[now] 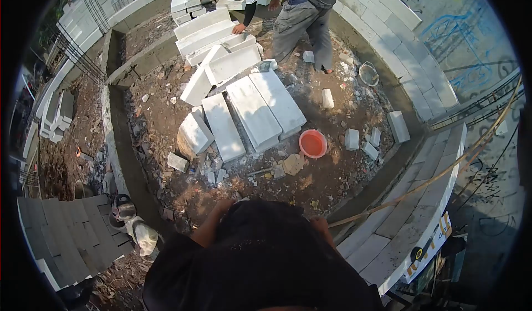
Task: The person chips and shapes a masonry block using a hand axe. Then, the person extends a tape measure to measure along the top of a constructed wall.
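Observation:
Low in the view, my left hand [223, 207] is at the left side of my dark shirt, its fingers mostly hidden. On the other side, my right hand [320, 222] sits beside the shirt, near a long thin pole; its fingers are too small and covered to make out. Ahead of me, large white blocks [252, 111] lie side by side on the dirt, with more white blocks [208, 34] behind them. A red bucket [313, 144] stands just right of the nearer blocks.
A co-worker [305, 17] bends over the far blocks. Block walls [388, 34] curve along the right. The thin pole [421, 186] slants across the right side. Grey stacked blocks [72, 236] and a kettle [123, 207] are at lower left. Rubble covers the ground.

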`<state>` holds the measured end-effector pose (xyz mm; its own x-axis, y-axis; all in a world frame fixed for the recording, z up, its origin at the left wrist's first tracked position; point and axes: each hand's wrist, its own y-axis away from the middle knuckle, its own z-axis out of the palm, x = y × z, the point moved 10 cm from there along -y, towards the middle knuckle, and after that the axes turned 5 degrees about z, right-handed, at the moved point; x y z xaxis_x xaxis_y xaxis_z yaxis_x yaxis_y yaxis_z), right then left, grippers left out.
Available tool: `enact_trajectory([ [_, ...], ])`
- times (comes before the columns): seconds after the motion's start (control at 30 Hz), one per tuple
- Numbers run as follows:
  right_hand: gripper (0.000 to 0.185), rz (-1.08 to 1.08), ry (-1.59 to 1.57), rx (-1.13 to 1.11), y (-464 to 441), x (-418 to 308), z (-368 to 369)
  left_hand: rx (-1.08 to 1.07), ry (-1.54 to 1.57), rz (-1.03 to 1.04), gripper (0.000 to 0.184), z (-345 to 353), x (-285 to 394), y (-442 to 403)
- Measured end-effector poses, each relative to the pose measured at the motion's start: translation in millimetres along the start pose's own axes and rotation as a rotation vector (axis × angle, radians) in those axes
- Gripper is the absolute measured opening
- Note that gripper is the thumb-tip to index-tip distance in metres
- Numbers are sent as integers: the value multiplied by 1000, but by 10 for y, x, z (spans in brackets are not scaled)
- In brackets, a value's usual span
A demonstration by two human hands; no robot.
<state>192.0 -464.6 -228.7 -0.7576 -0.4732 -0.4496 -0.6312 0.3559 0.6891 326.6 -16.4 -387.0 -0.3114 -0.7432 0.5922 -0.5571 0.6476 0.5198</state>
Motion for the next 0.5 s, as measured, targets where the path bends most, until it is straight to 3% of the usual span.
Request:
enact_trajectory([
  [0.07,33,-18,-5,-24,-73,64,2,65,12,1,38,74,-40,12],
  [0.13,30,-419,328,59,-126,-190,24,108,2,17,32,84,-23,79],
  [0.33,29,-138,10,-1,-481,8,-66,191,-7,-11,34,78,24,248],
  [0.5,31,-132,-14,33,-346,-186,-153,164,117,-95,42,47,-15,318],
])
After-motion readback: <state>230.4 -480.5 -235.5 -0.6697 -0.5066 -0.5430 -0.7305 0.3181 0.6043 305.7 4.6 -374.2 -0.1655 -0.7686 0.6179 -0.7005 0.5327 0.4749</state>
